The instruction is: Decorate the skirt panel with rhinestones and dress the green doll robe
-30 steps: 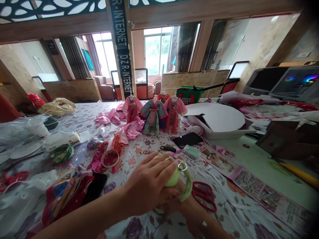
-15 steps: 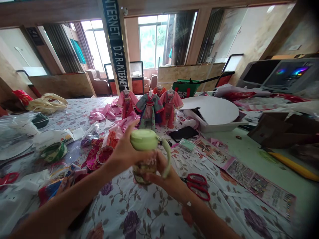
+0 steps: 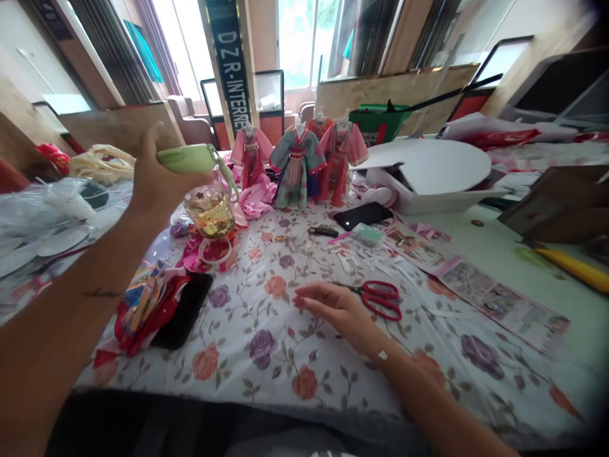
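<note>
My left hand (image 3: 164, 181) grips a clear drinking cup (image 3: 209, 206) by its green lid, up at the left over the table. The cup tilts a little, its strap loop hangs on the right, and yellowish liquid with bits in it shows inside. Low over the flowered tablecloth (image 3: 304, 343), my right hand (image 3: 333, 304) holds nothing, its fingers loosely stretched and thumb apart. Just beyond it lie red-handled scissors (image 3: 380, 299). Several small doll robes stand at the back, among them a green one (image 3: 297, 168) and a pink one (image 3: 251, 155).
A dark phone (image 3: 364, 216) lies right of centre, and a black tablet-like slab (image 3: 183, 311) sits under red cloth (image 3: 152, 311) at left. A white ring (image 3: 215, 251) rests on magenta fabric. Printed sheets (image 3: 499, 304), a white round board (image 3: 442, 166) and a yellow-handled tool (image 3: 575, 266) are on the right.
The cup has moved left and away in my left hand. My right hand has let go of it and come down near the scissors. The view has tilted downward.
</note>
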### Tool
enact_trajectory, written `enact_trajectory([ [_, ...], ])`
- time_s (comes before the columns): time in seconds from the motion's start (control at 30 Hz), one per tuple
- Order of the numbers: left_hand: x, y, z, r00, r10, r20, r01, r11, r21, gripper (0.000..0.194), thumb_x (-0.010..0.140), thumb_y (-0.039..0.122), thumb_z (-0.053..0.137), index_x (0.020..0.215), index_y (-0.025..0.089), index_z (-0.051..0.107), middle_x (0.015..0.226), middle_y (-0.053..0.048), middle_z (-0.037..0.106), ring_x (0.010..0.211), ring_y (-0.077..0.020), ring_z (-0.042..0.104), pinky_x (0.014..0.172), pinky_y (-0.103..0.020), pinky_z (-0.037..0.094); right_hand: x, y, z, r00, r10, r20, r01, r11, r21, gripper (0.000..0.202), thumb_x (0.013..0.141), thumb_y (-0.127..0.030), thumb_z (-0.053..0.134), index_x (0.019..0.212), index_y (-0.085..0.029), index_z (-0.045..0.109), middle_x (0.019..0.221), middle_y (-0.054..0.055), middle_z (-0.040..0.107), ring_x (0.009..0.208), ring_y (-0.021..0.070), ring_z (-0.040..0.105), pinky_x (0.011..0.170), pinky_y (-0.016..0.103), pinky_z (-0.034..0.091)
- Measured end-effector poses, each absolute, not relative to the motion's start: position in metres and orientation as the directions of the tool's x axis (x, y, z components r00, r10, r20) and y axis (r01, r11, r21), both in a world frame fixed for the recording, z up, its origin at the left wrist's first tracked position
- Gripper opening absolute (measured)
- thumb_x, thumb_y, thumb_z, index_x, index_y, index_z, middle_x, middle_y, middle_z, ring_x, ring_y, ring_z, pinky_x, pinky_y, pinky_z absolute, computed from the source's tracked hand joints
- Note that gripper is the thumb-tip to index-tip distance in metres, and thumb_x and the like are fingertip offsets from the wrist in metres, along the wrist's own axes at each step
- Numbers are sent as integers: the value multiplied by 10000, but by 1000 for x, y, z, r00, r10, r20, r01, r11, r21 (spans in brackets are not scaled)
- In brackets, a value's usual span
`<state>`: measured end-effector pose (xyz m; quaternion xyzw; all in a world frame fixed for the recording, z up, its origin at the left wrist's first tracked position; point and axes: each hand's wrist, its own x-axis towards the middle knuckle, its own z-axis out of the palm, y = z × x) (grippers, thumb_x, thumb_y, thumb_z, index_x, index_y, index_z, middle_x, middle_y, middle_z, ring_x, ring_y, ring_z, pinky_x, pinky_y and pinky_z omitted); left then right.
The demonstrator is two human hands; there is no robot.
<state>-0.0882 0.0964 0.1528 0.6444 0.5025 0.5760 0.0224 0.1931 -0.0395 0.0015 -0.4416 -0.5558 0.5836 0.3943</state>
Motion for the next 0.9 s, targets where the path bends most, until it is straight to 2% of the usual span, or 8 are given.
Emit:
enact_trajectory([
  [0.1,-93,91,152,-243,686,686,611,-441,658,1014,428,91,869,1328,156,407,1254,-83,498,1046,-198,506,892,-379,485,192,-50,2,-275,958,-78,4,-80,-997,286,769,-398,667,972,-196,671,944,50,714,927,207,662,839,319,500],
  [0.2,-93,82,150,-256,701,666,600,-425,678,1029,430,104,873,1335,136,387,1232,-82,503,1011,-176,516,870,-374,495,192,-60,0,-256,964,-75,-11,-80,-997,281,760,-396,671,949,-187,673,914,48,715,900,203,669,824,325,502],
  [0.5,-105,89,147,-284,703,652,643,-365,674,1035,461,339,886,1349,154,388,1183,-74,519,1010,-200,510,890,-416,473,195,-58,8,-212,975,-65,-14,-69,-997,304,751,-418,675,935,-175,680,858,52,708,837,201,667,801,340,508],
  [0.63,-124,125,155,-293,715,635,681,-310,663,1055,489,422,858,1369,146,345,1207,-76,496,1055,-217,489,917,-434,433,191,-29,8,-211,974,-76,-55,-89,-994,327,734,-445,692,918,-175,684,850,62,710,833,204,663,812,344,504],
  [0.73,-142,167,160,-334,710,620,742,-207,637,1075,502,458,841,1378,137,307,1227,-76,484,1080,-224,476,938,-444,402,189,-4,3,-221,973,-70,-65,-87,-994,351,710,-476,703,883,-172,686,806,68,710,801,210,663,796,346,509],
  [0.83,-158,212,163,-367,700,613,769,-142,623,1082,493,460,843,1371,128,305,1221,-96,489,1102,-262,469,944,-482,380,191,9,-5,-203,978,-56,-3,-58,-998,351,735,-509,658,867,-186,683,782,66,709,789,228,667,770,349,521],
  [0.9,-167,238,162,-400,677,617,775,-110,622,1132,451,463,856,1370,110,296,1233,-123,469,1139,-312,439,968,-528,335,195,10,-9,-215,974,-73,144,-42,-989,292,778,-494,610,858,-226,693,805,60,707,797,238,668,744,345,536],
])
